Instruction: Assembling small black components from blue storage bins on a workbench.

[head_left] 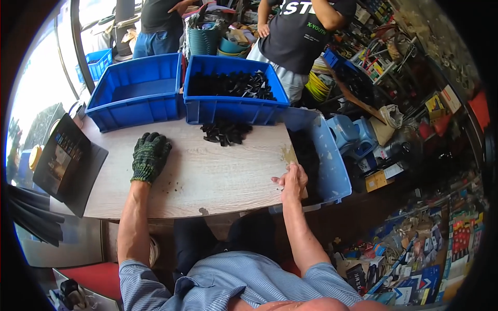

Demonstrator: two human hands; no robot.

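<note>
My left hand (150,157), in a green and black knitted glove, lies on the light wooden table (233,176), fingers forward and lightly bent, holding nothing visible. By the table's right edge rests my bare right hand (292,181); a thumb or finger sticks out to the left and nothing shows in its grasp. Ahead, between the hands, a small heap of black plastic pieces (226,132) lies on the tabletop. Behind it stands a blue bin (233,111) holding many more such pieces. A second blue bin (137,115), left of it, shows a bare floor.
An open laptop-like device (65,160) stands at the table's left end. Below the right edge sits a lighter blue tub (334,171) with dark contents. Two people stand beyond the bins, one in a black shirt (306,39). Cluttered shelves and goods (399,254) fill the right side.
</note>
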